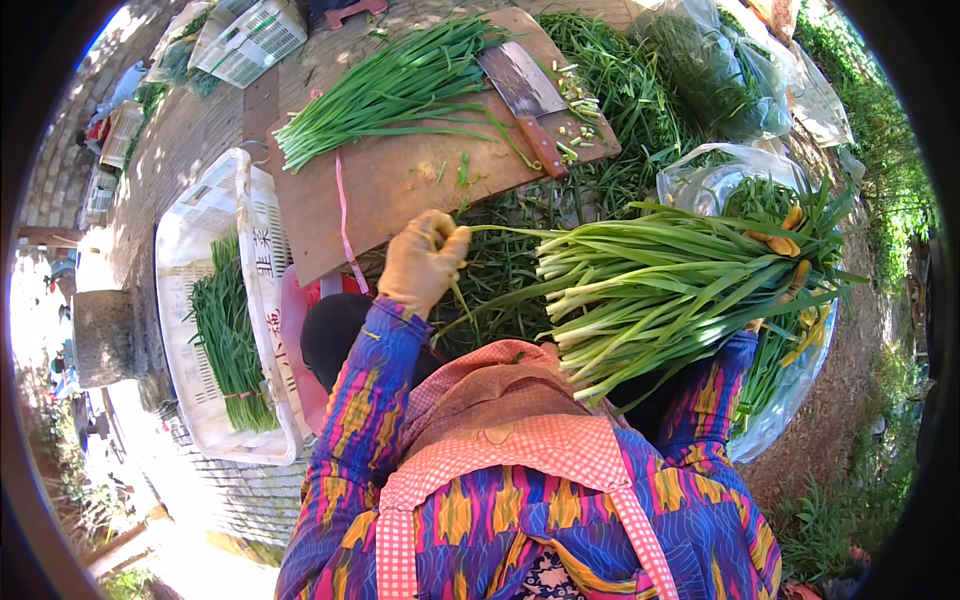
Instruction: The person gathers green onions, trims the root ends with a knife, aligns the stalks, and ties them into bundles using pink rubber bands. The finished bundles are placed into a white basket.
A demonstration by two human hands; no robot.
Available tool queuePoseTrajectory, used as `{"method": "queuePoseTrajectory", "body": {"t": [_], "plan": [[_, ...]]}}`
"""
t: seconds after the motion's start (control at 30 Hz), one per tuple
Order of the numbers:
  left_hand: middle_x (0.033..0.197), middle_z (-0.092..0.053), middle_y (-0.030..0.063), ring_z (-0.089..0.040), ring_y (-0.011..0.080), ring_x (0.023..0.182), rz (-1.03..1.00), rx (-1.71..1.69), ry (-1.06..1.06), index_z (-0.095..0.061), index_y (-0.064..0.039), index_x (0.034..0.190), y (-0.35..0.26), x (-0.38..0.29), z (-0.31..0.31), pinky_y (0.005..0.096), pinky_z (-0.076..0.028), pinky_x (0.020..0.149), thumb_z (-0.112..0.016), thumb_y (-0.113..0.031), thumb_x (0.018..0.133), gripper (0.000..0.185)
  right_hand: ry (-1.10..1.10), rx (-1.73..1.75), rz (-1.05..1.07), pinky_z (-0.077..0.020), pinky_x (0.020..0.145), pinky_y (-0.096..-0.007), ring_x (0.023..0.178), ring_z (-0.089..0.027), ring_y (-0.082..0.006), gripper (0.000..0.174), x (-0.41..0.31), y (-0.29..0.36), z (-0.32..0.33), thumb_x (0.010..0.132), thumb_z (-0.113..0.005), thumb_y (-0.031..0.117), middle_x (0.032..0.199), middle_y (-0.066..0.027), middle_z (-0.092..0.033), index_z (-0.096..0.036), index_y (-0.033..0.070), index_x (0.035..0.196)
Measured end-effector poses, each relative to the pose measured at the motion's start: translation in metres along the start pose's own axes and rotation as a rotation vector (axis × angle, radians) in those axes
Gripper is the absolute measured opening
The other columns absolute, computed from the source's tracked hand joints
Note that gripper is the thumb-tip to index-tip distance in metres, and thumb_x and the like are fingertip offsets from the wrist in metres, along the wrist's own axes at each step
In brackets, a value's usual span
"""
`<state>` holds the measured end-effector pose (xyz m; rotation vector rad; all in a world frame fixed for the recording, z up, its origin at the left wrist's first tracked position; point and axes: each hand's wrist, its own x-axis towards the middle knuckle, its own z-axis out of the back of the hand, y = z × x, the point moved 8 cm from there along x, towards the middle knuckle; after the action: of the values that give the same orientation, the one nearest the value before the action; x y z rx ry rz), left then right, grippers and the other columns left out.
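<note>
My right hand (781, 247), in a worn tan glove, grips a loose bunch of garlic chives (645, 285) by the leafy end, their pale stem ends pointing left. Left of those stems, my gloved left hand (427, 259) pinches a thin leaf between thumb and fingers. Ahead of me lies a brown wooden board (390, 199). On it are a pile of chives (390, 86), a cleaver (523, 79) with a wooden handle, and short cut stem pieces (577, 101). A pink tie strip (343, 214) hangs over the board's near part.
A white plastic crate (244, 300) with tied chives (236, 337) stands at the left. Loose leaves (607, 67) cover the ground beyond and under the board. Clear plastic bags of greens (712, 75) stand at the right. More crates (251, 41) are at the upper left.
</note>
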<state>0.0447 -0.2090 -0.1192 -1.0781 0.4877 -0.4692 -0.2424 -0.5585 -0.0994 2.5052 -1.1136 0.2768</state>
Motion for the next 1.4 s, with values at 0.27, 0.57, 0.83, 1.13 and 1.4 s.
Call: {"method": "queuePoseTrajectory", "body": {"t": [0.27, 0.57, 0.83, 1.13, 1.4], "plan": [[0.093, -0.064, -0.0021, -0.062, 0.0098, 0.086, 0.302, -0.628, 0.606, -0.062, -0.008, 0.113, -0.014, -0.038, -0.093, 0.0278, -0.053, 0.073, -0.072, -0.041, 0.088, 0.043, 0.069, 0.125, 0.015, -0.0389, 0.105, -0.0599, 0.105, -0.057, -0.0376, 0.073, -0.005, -0.001, 0.010, 0.093, -0.061, 0.035, 0.099, -0.0077, -0.060, -0.026, 0.016, 0.153], [0.104, -0.068, -0.0002, -0.061, 0.0080, 0.093, 0.290, -0.714, 0.580, -0.063, -0.005, 0.117, -0.037, -0.033, -0.116, 0.0242, -0.050, 0.085, -0.061, -0.016, 0.097, 0.024, 0.115, 0.100, 0.023, -0.0388, 0.104, -0.0611, 0.106, -0.057, -0.0377, 0.073, -0.003, -0.002, -0.007, 0.094, -0.058, 0.040, 0.102, -0.0079, -0.060, -0.024, 0.016, 0.154], [0.119, -0.065, 0.0105, -0.061, 0.0160, 0.105, 0.082, -0.267, 0.626, -0.056, -0.006, 0.131, -0.047, -0.036, -0.114, 0.0311, -0.048, 0.091, -0.068, -0.038, 0.091, 0.053, -0.179, -0.204, 0.049, -0.0417, 0.101, -0.0629, 0.106, -0.057, -0.0409, 0.069, -0.001, 0.004, 0.014, 0.094, -0.052, 0.045, 0.111, -0.0125, -0.058, -0.028, 0.014, 0.152], [0.090, -0.068, 0.0215, -0.065, 0.0402, 0.086, -0.233, -0.044, 0.375, -0.063, -0.002, 0.103, -0.048, -0.033, -0.107, 0.0447, -0.051, 0.072, -0.062, -0.035, 0.093, 0.034, -0.440, -0.593, 0.043, -0.0387, 0.103, -0.0637, 0.112, -0.054, -0.0436, 0.066, 0.022, 0.020, 0.045, 0.094, -0.049, 0.044, 0.121, -0.0174, -0.053, -0.034, 0.009, 0.148], [0.087, -0.067, 0.0192, -0.065, 0.0390, 0.084, -0.323, 0.092, 0.277, -0.063, -0.005, 0.102, -0.033, -0.041, -0.091, 0.0439, -0.051, 0.071, -0.064, -0.031, 0.093, 0.027, -0.505, -0.675, 0.053, -0.0362, 0.105, -0.0644, 0.117, -0.052, -0.0461, 0.064, 0.021, 0.037, 0.043, 0.094, -0.047, 0.044, 0.131, -0.0216, -0.049, -0.039, 0.004, 0.144]]}}
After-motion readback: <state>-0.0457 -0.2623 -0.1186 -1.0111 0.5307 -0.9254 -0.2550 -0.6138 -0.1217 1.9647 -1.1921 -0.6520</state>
